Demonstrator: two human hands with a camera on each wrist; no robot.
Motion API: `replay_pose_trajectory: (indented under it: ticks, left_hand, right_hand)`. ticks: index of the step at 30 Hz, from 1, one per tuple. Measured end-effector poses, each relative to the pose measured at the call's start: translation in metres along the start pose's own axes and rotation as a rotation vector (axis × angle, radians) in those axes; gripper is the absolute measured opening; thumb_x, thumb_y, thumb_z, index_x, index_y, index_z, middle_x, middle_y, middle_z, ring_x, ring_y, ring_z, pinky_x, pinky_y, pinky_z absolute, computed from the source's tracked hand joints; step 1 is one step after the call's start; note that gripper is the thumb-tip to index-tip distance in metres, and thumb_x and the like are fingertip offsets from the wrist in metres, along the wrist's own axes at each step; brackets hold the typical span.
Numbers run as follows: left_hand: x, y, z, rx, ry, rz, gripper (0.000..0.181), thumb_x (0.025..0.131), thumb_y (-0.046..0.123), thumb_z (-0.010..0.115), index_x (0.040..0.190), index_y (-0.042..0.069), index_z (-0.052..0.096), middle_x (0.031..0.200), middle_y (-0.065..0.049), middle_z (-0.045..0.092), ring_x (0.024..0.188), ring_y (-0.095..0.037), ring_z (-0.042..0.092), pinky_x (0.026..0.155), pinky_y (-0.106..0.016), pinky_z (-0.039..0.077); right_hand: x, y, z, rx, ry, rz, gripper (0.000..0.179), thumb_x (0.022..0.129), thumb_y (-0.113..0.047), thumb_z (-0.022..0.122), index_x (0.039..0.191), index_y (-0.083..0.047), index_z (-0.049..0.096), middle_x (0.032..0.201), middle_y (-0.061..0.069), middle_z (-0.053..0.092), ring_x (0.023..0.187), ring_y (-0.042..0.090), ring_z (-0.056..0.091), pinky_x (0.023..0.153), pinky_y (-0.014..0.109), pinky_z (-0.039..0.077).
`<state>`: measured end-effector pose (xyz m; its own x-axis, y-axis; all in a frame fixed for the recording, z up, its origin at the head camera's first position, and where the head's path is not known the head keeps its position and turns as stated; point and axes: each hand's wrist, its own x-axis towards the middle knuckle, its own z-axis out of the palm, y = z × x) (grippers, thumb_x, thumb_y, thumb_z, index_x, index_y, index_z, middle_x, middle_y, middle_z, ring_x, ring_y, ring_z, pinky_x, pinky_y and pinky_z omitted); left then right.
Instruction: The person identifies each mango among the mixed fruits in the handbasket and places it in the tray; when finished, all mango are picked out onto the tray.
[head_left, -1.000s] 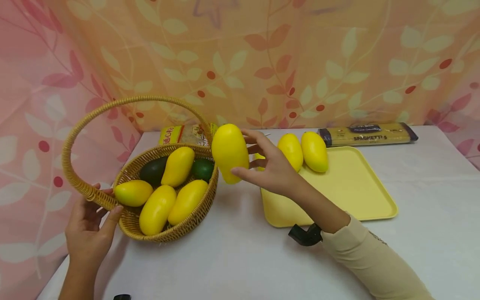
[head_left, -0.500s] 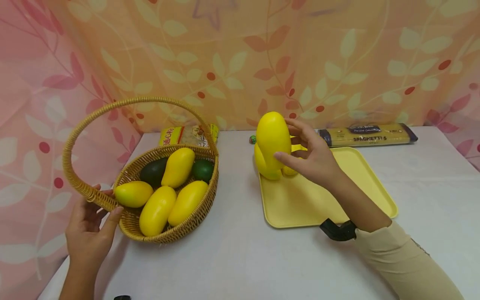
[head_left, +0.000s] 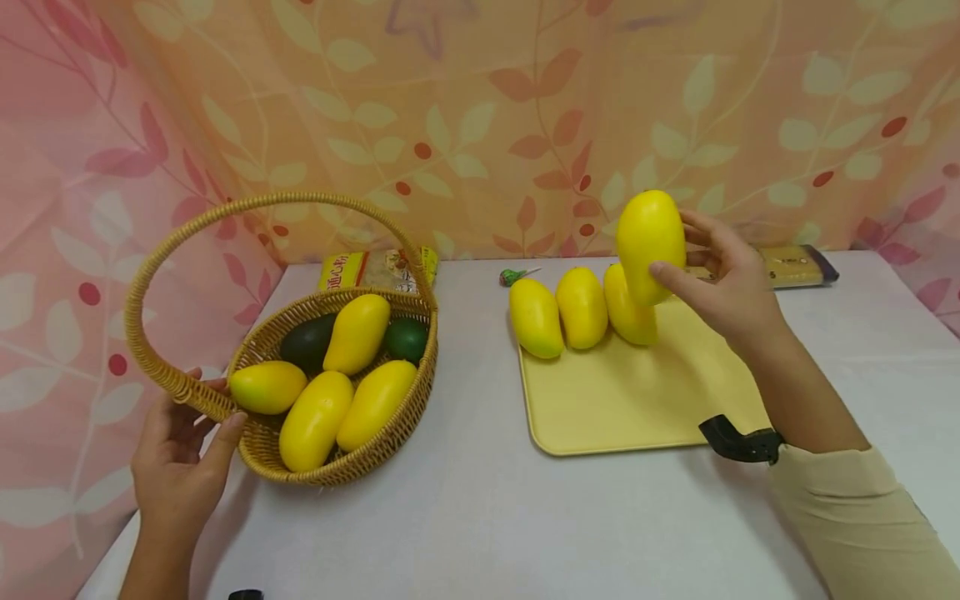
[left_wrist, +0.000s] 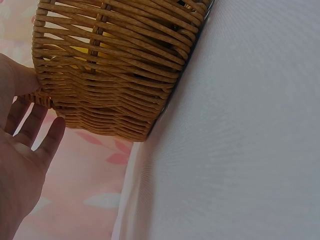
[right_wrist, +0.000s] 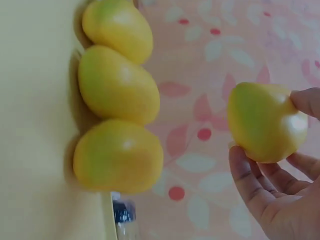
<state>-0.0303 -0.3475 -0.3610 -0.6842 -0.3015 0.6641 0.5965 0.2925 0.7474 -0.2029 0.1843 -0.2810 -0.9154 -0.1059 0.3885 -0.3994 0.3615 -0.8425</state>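
My right hand (head_left: 727, 279) grips a yellow mango (head_left: 651, 242) in the air above the back of a yellow tray (head_left: 622, 408). Three more mangoes stand in a row along the tray's back left, the leftmost mango (head_left: 536, 318) at its corner; the right wrist view shows the held mango (right_wrist: 267, 122) apart from that row. On the left, my left hand (head_left: 180, 458) holds the rim of a wicker basket (head_left: 408, 425) at the foot of its handle, thumb in front. Inside the basket lie several mangoes and two dark green fruits, one dark fruit (head_left: 307, 342) partly covered.
A spaghetti pack (head_left: 798, 265) lies behind the tray, partly hidden by my right hand. Behind the basket is a yellow-and-clear food packet (head_left: 378, 271). A small green-wrapped lollipop (head_left: 513, 277) lies near the tray's back left corner. Patterned cloth (head_left: 480, 125) hangs behind the table.
My right hand has carried the mango rightward from beside the basket, across the row of mangoes, to the row's right end. My left hand and the basket stay in place.
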Motion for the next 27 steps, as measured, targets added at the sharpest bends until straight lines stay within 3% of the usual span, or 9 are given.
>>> replay_pose_trajectory:
  ticks: [5,9,12,15,20,23,27]
  left_hand:
    - [0.001,0.000,0.000,-0.008,-0.009,0.012,0.071,0.071,-0.039,0.054,0.138,-0.015,0.046,0.118,-0.017,0.063,0.107,-0.023,0.061,0.094,-0.018,0.050]
    - [0.001,0.000,0.000,0.007,-0.008,0.011,0.072,0.071,-0.039,0.055,0.138,-0.015,0.046,0.117,-0.017,0.063,0.107,-0.023,0.061,0.094,-0.018,0.050]
    - [0.000,0.001,0.000,0.028,-0.002,0.000,0.072,0.071,-0.039,0.055,0.138,-0.014,0.047,0.117,-0.017,0.063,0.108,-0.023,0.061,0.094,-0.018,0.050]
    - [0.000,0.001,-0.001,0.043,0.001,-0.006,0.072,0.071,-0.039,0.056,0.138,-0.014,0.047,0.117,-0.016,0.063,0.108,-0.023,0.061,0.094,-0.018,0.050]
    - [0.001,0.001,-0.001,0.032,0.000,0.002,0.072,0.071,-0.039,0.055,0.138,-0.015,0.047,0.117,-0.017,0.063,0.107,-0.023,0.062,0.094,-0.018,0.050]
    - [0.001,0.000,-0.001,0.049,-0.006,0.009,0.072,0.071,-0.038,0.056,0.138,-0.015,0.047,0.118,-0.017,0.063,0.108,-0.023,0.062,0.094,-0.018,0.050]
    - [0.000,0.001,-0.001,0.107,-0.010,0.003,0.074,0.071,-0.038,0.057,0.139,-0.013,0.047,0.118,-0.016,0.063,0.108,-0.022,0.062,0.094,-0.018,0.050]
  right_hand:
    - [0.007,0.017,-0.019,-0.051,0.002,0.146,0.067,0.094,-0.020,0.072,0.153,-0.017,0.043,0.137,0.008,0.049,0.101,0.008,0.057,0.073,0.011,0.051]
    - [0.010,0.033,-0.029,-0.086,-0.025,0.199,0.067,0.095,-0.022,0.070,0.154,-0.012,0.040,0.130,0.006,0.048,0.093,0.007,0.057,0.070,0.012,0.053]
    - [0.012,0.041,-0.032,-0.147,-0.054,0.246,0.070,0.096,-0.030,0.068,0.155,-0.009,0.037,0.133,0.011,0.048,0.092,0.008,0.055,0.068,0.014,0.054]
    - [0.015,0.049,-0.032,-0.186,-0.104,0.314,0.078,0.096,-0.038,0.066,0.158,-0.007,0.030,0.141,0.022,0.044,0.100,0.017,0.053,0.068,0.018,0.055]
    - [0.018,0.068,-0.034,-0.248,-0.232,0.414,0.090,0.096,-0.046,0.064,0.159,-0.001,0.018,0.148,0.034,0.034,0.121,0.045,0.045,0.076,0.032,0.059]
    - [0.018,0.077,-0.036,-0.300,-0.298,0.460,0.094,0.096,-0.050,0.062,0.159,0.000,0.014,0.149,0.038,0.029,0.126,0.053,0.040,0.089,0.046,0.056]
    - [0.017,0.084,-0.035,-0.319,-0.322,0.477,0.094,0.096,-0.052,0.061,0.159,0.001,0.014,0.149,0.039,0.028,0.129,0.055,0.036,0.100,0.059,0.046]
